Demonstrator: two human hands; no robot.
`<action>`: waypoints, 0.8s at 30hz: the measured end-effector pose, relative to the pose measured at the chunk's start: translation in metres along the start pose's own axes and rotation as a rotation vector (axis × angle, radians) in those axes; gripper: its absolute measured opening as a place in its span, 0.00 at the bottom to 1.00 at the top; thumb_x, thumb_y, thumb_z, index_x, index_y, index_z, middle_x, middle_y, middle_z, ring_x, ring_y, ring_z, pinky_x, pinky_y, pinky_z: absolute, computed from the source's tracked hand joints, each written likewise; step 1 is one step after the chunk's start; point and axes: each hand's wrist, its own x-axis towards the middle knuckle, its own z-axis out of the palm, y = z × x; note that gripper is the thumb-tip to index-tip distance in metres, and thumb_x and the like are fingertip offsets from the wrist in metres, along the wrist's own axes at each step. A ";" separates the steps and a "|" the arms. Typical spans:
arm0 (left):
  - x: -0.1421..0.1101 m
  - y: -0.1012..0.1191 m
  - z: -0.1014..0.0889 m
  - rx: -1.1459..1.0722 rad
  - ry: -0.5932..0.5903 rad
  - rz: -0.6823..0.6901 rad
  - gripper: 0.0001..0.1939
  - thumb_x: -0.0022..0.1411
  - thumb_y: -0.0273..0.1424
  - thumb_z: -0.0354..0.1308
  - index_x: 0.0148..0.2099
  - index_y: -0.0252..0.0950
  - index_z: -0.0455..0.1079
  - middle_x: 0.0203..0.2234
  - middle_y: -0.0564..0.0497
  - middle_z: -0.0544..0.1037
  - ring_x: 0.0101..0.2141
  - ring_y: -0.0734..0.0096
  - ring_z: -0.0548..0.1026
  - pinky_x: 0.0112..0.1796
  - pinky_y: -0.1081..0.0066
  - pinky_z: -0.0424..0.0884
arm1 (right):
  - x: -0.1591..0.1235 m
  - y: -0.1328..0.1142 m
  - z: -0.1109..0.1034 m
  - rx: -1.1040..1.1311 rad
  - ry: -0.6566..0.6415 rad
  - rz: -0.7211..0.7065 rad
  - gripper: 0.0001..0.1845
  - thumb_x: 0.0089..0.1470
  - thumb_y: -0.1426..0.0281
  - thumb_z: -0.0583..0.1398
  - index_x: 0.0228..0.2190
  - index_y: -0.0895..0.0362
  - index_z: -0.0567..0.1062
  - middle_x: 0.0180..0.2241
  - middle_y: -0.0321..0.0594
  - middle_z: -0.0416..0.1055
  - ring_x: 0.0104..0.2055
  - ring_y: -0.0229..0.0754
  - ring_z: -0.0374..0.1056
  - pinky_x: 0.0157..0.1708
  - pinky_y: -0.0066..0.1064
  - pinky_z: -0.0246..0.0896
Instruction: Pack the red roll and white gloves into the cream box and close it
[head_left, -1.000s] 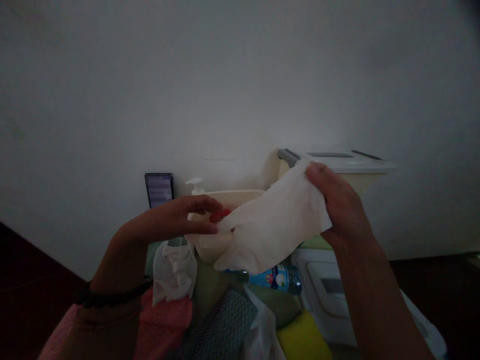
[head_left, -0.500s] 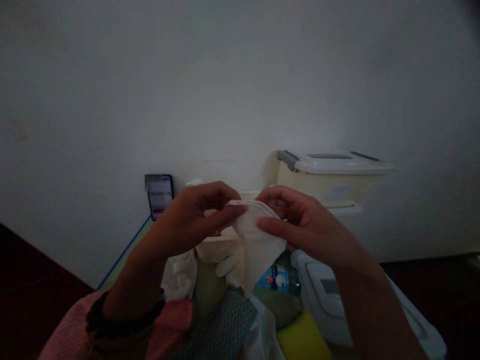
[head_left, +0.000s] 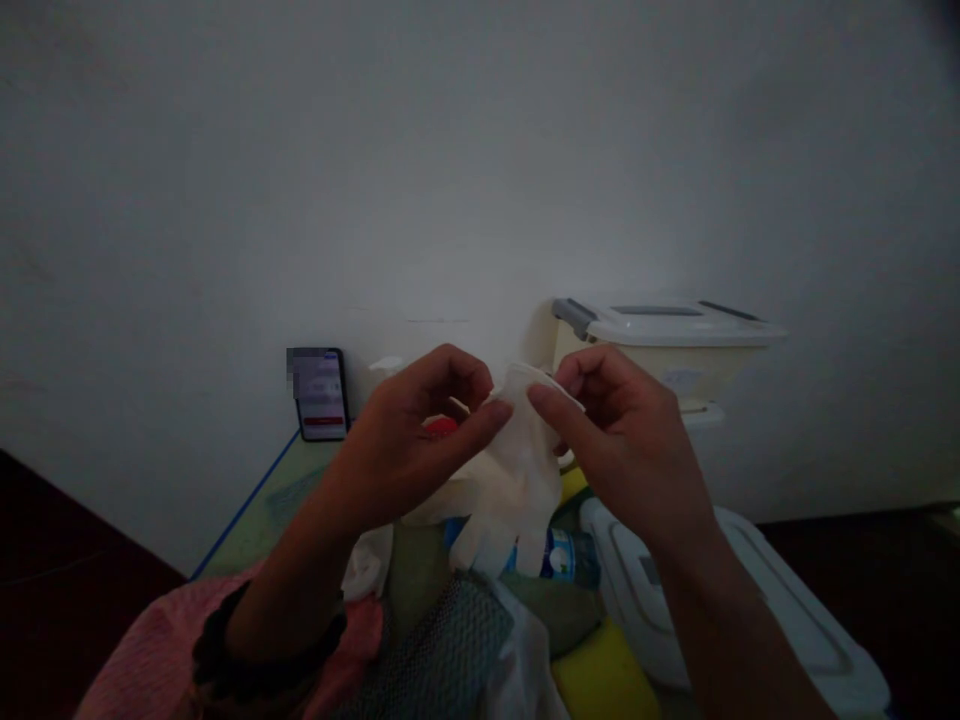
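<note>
A thin white rubber glove (head_left: 517,470) hangs between my hands, its fingers dangling downward over the table. My left hand (head_left: 431,440) pinches one side of the cuff between thumb and fingertips. The other side of the cuff is pinched by my right hand (head_left: 619,430), with the thumb lying on the near face. Behind the glove, a blue-labelled plastic bottle (head_left: 566,555) lies on its side, partly covered by the glove's fingers. A pale tray or box behind my hands is mostly hidden, with something red (head_left: 441,427) showing beside my left fingers.
A phone (head_left: 322,395) leans on the wall at the left. A lidded storage box (head_left: 660,360) stands back right; a white lid (head_left: 780,600) lies nearer. Yellow sponge (head_left: 607,675), grey-green cloth (head_left: 442,650), pink cloth (head_left: 360,635) and white crumpled plastic (head_left: 367,565) lie in front.
Both hands have risen slightly and the right has moved a little to the right. The glove has swung round and unfolded, so its fingers now hang spread out below the cuff.
</note>
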 end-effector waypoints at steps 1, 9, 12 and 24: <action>0.000 0.002 0.002 0.045 -0.007 0.012 0.07 0.59 0.30 0.59 0.34 0.36 0.63 0.26 0.56 0.69 0.25 0.79 0.69 0.25 0.79 0.68 | -0.001 0.000 0.001 0.008 -0.024 0.007 0.10 0.50 0.67 0.63 0.27 0.55 0.66 0.23 0.29 0.62 0.21 0.31 0.59 0.17 0.24 0.55; 0.000 0.003 0.003 0.254 -0.073 0.178 0.05 0.57 0.24 0.59 0.32 0.35 0.64 0.25 0.57 0.70 0.26 0.80 0.68 0.28 0.78 0.65 | -0.001 -0.004 0.003 0.233 -0.211 0.104 0.10 0.53 0.64 0.61 0.27 0.57 0.69 0.19 0.29 0.65 0.21 0.31 0.62 0.20 0.23 0.61; 0.001 0.002 0.003 0.217 -0.082 0.218 0.05 0.57 0.25 0.59 0.32 0.34 0.65 0.26 0.55 0.70 0.27 0.79 0.68 0.30 0.76 0.66 | -0.001 -0.004 0.002 0.281 -0.250 0.073 0.08 0.55 0.66 0.59 0.28 0.57 0.70 0.22 0.31 0.68 0.24 0.30 0.64 0.24 0.21 0.62; -0.005 0.000 -0.013 -0.317 -0.361 0.083 0.13 0.63 0.20 0.51 0.47 0.36 0.68 0.30 0.53 0.74 0.30 0.77 0.74 0.32 0.76 0.72 | -0.003 -0.001 -0.007 0.279 -0.292 -0.001 0.08 0.50 0.68 0.65 0.35 0.52 0.74 0.23 0.30 0.66 0.25 0.31 0.63 0.24 0.22 0.60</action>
